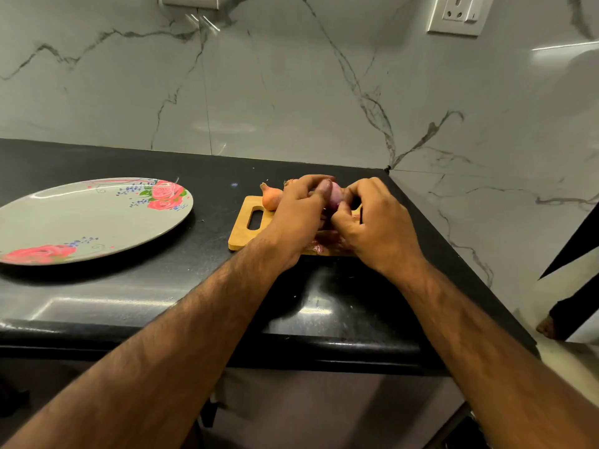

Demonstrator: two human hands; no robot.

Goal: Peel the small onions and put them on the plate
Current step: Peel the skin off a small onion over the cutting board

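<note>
Small pink-purple onion (335, 196), glossy, bare of dry skin on the visible side. Held up between two hands just above the board, right of the middle, well apart from the plate.

Far left: round grey plate (81, 222) printed with pink roses and small blue sprigs, lying flat on a glossy black stone counter (162, 286).

Further right, past a strip of bare counter: light wooden cutting board (241, 234) with a slot handle at its left end, set near the counter's back corner. At the board's far left corner, a small tan onion (271, 197) in dry skin, just beside the knuckles of the left hand (296, 218). Behind those knuckles, a tuft of roots. Whether from another onion, cannot tell.

Left hand: fingers curled over the top of the pink-purple onion, thumb pressed against its near left side. Right hand (376, 228): fingers bent, tips pinching at the onion's right side, with the exact contact hidden behind the knuckles.

Beneath both hands, reddish scraps of peel (319, 249) on the board's near edge, partly covered by the right hand.

Behind everything, white tiled wall (291, 92) with grey marble veins. Upper right, a white wall socket (460, 12) with a switch.
</note>
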